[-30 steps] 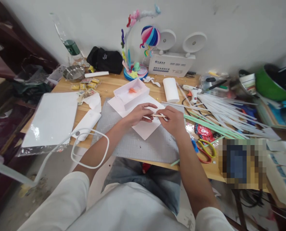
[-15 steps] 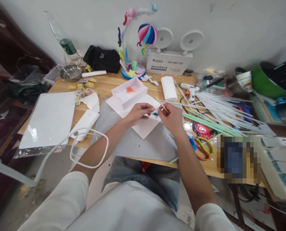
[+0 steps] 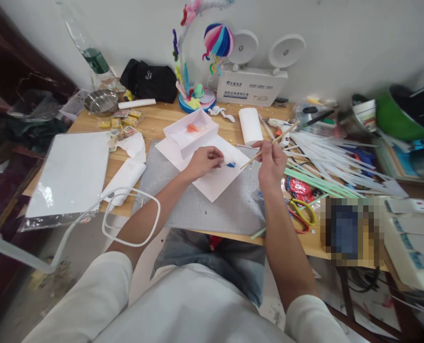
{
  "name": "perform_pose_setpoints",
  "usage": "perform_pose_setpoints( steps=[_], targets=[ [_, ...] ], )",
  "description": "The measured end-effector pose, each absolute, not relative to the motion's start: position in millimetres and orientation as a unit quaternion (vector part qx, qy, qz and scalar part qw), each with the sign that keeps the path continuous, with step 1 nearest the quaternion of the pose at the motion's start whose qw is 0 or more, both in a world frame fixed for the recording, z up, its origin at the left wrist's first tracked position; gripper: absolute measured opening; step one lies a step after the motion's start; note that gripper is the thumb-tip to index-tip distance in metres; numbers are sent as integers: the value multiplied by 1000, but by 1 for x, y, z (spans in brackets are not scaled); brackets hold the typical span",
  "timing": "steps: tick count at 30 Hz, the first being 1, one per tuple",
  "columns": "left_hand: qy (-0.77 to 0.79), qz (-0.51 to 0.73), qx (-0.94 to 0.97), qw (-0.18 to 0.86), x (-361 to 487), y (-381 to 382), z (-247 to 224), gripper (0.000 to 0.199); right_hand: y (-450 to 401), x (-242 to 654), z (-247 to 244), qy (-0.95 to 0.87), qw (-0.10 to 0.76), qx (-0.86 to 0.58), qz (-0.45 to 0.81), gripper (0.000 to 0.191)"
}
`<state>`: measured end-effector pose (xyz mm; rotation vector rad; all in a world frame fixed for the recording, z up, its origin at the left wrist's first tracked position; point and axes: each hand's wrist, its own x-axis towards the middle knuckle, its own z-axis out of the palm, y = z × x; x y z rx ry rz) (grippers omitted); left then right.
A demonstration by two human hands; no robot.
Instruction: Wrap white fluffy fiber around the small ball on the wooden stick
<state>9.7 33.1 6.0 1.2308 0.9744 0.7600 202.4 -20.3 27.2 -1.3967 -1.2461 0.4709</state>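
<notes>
My left hand (image 3: 205, 162) is closed in a pinch on a small white piece (image 3: 227, 159) above the white paper sheet (image 3: 214, 185). A small blue item (image 3: 230, 165) shows just right of that piece. My right hand (image 3: 271, 162) grips a thin wooden stick (image 3: 251, 161), which slants from lower left to upper right, its lower end over the sheet's right corner. Behind my left hand, an open white box (image 3: 191, 131) holds an orange piece (image 3: 192, 127). The sheet lies on a grey cutting mat (image 3: 183, 209).
A white roll (image 3: 250, 126) stands behind my right hand. White strips (image 3: 322, 157), a glue gun (image 3: 284, 127) and scissors (image 3: 303, 212) are at the right. A colourful balloon ornament (image 3: 218, 40) hangs at the back. A white cable (image 3: 135, 245) loops over my left forearm.
My right hand has moved right, away from my left hand, and the stick now lies at a different slant with more of it showing. My left hand has stayed nearly in place.
</notes>
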Motion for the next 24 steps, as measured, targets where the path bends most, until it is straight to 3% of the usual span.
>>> perform_pose_setpoints(
  steps=[5, 11, 24],
  targets=[
    [393, 233, 618, 640, 2, 35, 6, 12, -25, 196, 26, -530, 550, -617, 188, 51],
    [320, 195, 691, 618, 2, 32, 6, 9, -25, 196, 26, -557, 524, -631, 126, 47],
    [326, 218, 705, 591, 8, 29, 2, 11, -24, 198, 22, -554, 518, -644, 100, 44]
  ],
)
